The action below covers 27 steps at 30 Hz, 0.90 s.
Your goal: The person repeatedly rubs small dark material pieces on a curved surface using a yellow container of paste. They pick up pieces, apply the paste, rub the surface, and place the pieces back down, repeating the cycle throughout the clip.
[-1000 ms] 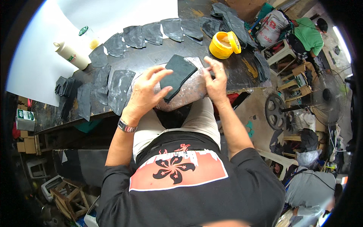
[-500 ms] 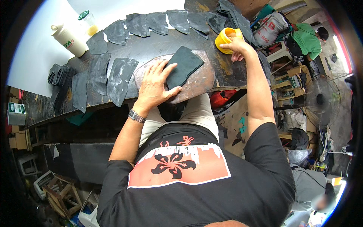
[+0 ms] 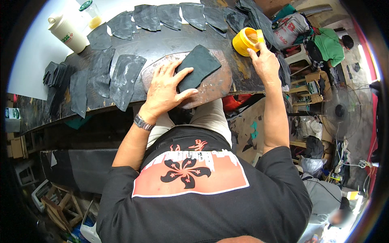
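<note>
Workbench [image 3: 121, 44], long and dark, runs under both hands, with cut black pieces [image 3: 125, 75] laid in rows beyond and to the left of the left hand [image 3: 164, 91]. That hand lies flat, fingers spread, pressing down a dark shaped piece [image 3: 198, 67] on an oval work board [image 3: 214, 87] right in front of the person. Ahead of it and to its right, the right hand [image 3: 265, 62] reaches to a yellow tub [image 3: 245, 40]; its fingertips pinch something small at the rim, too small to tell what.

Judging from this, the step in hand is loading paste or glue from the tub while the piece is held still. Spreading it would call for steady pressure from the left hand and a return of the right hand to the piece.

Far left of the left hand stands a cream bottle [image 3: 67, 30] with a green-and-red label, a green-lidded jar [image 3: 91, 12] just behind it. Beyond the right hand lies a white printed sack [image 3: 289, 30].
</note>
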{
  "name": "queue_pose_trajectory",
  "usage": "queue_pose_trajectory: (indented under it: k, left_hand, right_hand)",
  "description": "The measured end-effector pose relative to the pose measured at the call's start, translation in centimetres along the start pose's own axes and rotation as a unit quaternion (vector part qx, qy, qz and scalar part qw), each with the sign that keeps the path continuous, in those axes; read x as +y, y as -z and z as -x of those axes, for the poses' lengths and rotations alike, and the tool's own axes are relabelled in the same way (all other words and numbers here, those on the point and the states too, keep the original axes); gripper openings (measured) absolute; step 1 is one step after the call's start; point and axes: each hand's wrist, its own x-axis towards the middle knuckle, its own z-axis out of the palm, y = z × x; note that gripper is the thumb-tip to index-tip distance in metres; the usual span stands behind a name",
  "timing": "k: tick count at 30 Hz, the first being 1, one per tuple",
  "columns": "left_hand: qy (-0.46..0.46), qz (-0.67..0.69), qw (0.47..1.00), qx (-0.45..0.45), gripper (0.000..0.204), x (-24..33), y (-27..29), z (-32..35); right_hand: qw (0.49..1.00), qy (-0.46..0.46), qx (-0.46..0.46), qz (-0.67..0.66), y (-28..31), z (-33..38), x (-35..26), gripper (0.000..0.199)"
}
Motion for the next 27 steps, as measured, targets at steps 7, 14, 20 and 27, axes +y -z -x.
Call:
queue_pose_trajectory:
  k: [7, 14, 20, 27]
  left_hand:
    - [-0.019, 0.024, 0.999, -0.043, 0.041, -2.3, 0.4, -1.6]
    - [-0.014, -0.073, 0.995, -0.064, 0.043, -2.6, -0.4, -1.9]
    - [-0.045, -0.061, 0.992, -0.102, 0.044, -4.1, 0.3, -2.4]
    - [-0.055, -0.031, 0.990, -0.123, 0.043, -5.0, 0.7, -3.2]
  right_hand:
    - [0.952, 0.146, -0.136, -0.233, -2.0, 4.7, -1.5, 0.054]
    - [0.981, 0.148, -0.069, -0.105, -8.7, 7.6, -4.4, 0.073]
    - [0.985, 0.148, -0.031, -0.078, -8.7, 10.0, -6.4, 0.091]
    - [0.979, 0.197, -0.017, -0.042, -8.3, 7.7, -4.7, 0.082]
